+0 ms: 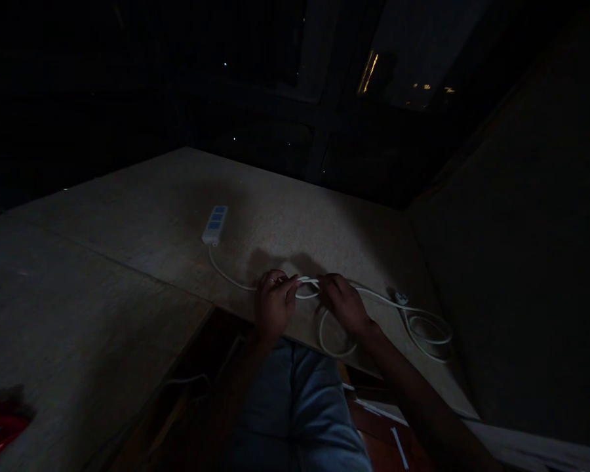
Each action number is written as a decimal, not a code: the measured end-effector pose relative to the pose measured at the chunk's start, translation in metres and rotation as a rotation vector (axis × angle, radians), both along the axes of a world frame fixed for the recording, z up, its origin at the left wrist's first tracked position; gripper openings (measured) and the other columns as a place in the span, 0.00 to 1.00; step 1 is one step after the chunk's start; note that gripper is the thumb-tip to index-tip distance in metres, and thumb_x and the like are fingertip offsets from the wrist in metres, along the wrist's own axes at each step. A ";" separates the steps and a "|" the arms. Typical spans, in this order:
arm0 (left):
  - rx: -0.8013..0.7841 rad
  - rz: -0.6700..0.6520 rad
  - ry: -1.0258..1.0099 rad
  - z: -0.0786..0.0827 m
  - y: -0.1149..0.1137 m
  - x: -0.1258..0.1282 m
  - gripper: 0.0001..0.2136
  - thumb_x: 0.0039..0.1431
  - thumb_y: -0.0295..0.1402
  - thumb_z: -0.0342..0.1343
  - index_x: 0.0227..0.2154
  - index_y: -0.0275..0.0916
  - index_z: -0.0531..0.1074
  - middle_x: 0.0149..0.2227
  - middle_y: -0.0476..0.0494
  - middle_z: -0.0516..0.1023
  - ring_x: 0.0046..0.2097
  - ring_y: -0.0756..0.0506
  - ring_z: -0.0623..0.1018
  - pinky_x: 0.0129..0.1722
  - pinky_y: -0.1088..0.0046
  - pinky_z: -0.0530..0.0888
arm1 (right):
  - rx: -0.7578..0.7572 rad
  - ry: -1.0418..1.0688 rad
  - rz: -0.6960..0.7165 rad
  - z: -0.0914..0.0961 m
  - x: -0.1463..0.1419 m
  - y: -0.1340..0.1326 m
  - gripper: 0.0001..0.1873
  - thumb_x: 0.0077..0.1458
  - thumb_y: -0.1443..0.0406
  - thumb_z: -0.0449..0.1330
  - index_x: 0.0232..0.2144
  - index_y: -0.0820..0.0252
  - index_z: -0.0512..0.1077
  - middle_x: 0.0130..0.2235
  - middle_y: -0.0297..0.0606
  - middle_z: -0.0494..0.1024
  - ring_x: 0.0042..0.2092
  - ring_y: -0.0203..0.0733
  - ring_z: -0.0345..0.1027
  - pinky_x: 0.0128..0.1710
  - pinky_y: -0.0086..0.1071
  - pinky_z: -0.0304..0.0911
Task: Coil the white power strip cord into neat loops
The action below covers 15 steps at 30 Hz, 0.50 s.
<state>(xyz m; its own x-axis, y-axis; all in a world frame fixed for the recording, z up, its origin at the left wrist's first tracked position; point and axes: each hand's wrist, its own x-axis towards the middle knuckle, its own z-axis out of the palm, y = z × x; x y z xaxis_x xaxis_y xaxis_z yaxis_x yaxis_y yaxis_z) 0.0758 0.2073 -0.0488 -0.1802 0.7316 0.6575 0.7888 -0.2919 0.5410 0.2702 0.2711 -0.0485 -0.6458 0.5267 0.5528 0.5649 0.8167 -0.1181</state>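
A white power cord [231, 280] runs from a power strip [215, 225] with blue socket faces, lying on the ledge ahead and to the left. My left hand [275, 301] pinches the cord, its fingers closed. Close by on the right, my right hand [343, 300] is closed on the same cord. Several strands cross between the two hands in what looks like a loose loop or knot. Below my right hand hangs a round loop of cord. Farther right the cord lies in coils, beside its plug [401, 299]. Dim light hides the exact finger contacts.
The pale ledge [142, 196] meets dark windows [270, 124] at the back and a wall [521, 262] on the right. At the lower left lies a shiny red object [2, 429]. My legs [295, 406] are below the ledge's front edge.
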 end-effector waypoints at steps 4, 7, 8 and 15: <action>-0.016 0.025 0.000 0.004 0.003 -0.002 0.11 0.65 0.33 0.54 0.41 0.38 0.81 0.35 0.41 0.76 0.40 0.45 0.74 0.41 0.69 0.71 | -0.266 0.426 -0.174 -0.007 0.004 -0.002 0.12 0.66 0.61 0.50 0.43 0.61 0.71 0.40 0.45 0.75 0.40 0.44 0.71 0.39 0.37 0.69; -0.056 0.025 -0.014 0.004 0.006 -0.002 0.12 0.67 0.33 0.52 0.42 0.37 0.80 0.35 0.42 0.77 0.39 0.45 0.76 0.40 0.70 0.72 | -0.556 0.771 -0.300 -0.013 0.003 -0.004 0.14 0.60 0.55 0.57 0.39 0.61 0.69 0.36 0.41 0.76 0.36 0.42 0.71 0.35 0.34 0.68; -0.068 0.022 -0.030 0.003 0.007 -0.003 0.12 0.67 0.33 0.51 0.42 0.37 0.80 0.35 0.41 0.78 0.39 0.46 0.76 0.41 0.70 0.72 | -0.671 0.900 -0.323 -0.015 0.003 -0.005 0.15 0.57 0.54 0.59 0.38 0.60 0.68 0.34 0.38 0.76 0.34 0.41 0.70 0.34 0.34 0.68; -0.246 0.012 -0.405 -0.009 0.014 0.004 0.08 0.58 0.30 0.57 0.37 0.37 0.80 0.35 0.42 0.81 0.33 0.47 0.79 0.36 0.73 0.73 | -1.248 1.239 -0.368 -0.022 0.012 -0.008 0.15 0.47 0.55 0.61 0.24 0.63 0.69 0.25 0.39 0.74 0.29 0.39 0.68 0.31 0.33 0.65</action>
